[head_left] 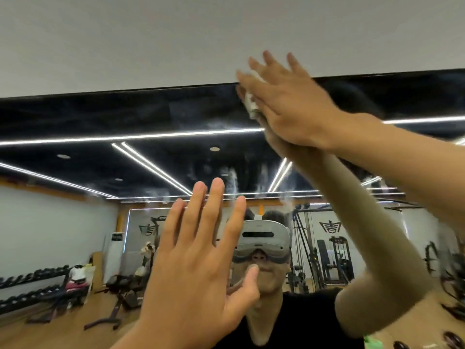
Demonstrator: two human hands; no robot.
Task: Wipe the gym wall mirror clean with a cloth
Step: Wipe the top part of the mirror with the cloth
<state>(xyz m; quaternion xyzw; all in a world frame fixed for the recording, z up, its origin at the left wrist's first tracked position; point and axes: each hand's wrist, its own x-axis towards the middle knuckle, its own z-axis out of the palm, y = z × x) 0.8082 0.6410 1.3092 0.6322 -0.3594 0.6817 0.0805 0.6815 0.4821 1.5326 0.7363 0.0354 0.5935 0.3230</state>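
The wall mirror (100,157) fills the lower two thirds of the head view, with its dark top edge running across under a white wall. My right hand (286,102) reaches up to that top edge with straight fingers and presses a small white cloth (250,103) flat against the glass. Only a strip of the cloth shows past my palm. My left hand (198,258) lies flat on the mirror lower down at the centre, fingers spread and straight, holding nothing. Whitish smears (232,180) streak the glass between the two hands.
The mirror reflects a person wearing a headset (264,238), dumbbell racks (32,285) at the left, a bench (118,298) and cable machines (327,255) at the right. White wall (151,34) lies above the mirror.
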